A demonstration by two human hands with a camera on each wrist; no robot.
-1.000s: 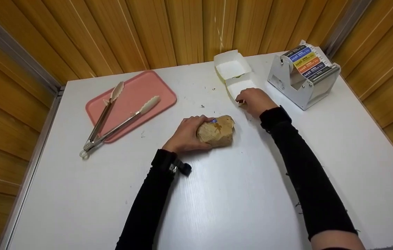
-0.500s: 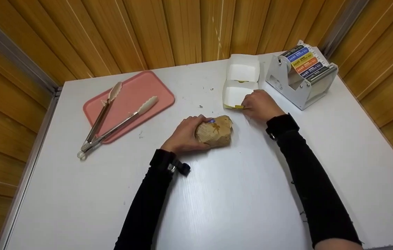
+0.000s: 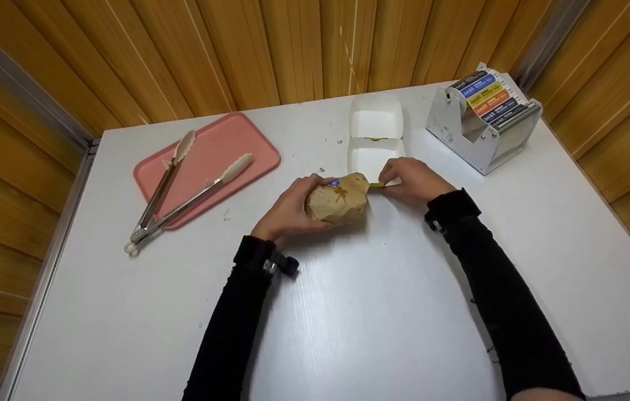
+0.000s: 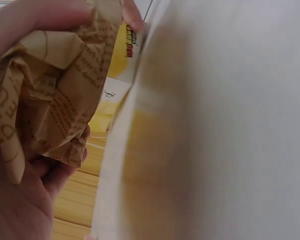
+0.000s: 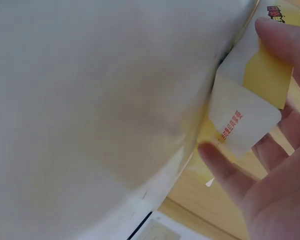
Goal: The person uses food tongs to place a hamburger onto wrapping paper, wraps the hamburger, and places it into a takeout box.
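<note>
A bundle wrapped in printed brown paper [image 3: 343, 201], with a small blue label on top, is gripped from the left by my left hand [image 3: 290, 210]. It looks tilted and slightly off the table; its contents are hidden. The left wrist view shows the crumpled, folded paper [image 4: 65, 95] close up. Just behind the bundle lies a white and yellow takeaway box [image 3: 376, 123], its lid folded back and its inside white. My right hand [image 3: 414, 181] pinches the box's yellow front flap. In the right wrist view, thumb and fingers hold the printed carton [image 5: 245, 112] near a corner.
Metal tongs [image 3: 167, 195] with pale tips lie spread across a pink tray [image 3: 226, 133] at the left. A metal label dispenser [image 3: 485, 120] with coloured rolls stands at the back right. Wood-look panels [image 3: 293, 50] border the white table [image 3: 337, 323].
My right hand has drawn the box nearer and turned it straight, now holding its front flap. My left hand has raised and tilted the wrapped bundle slightly toward the box.
</note>
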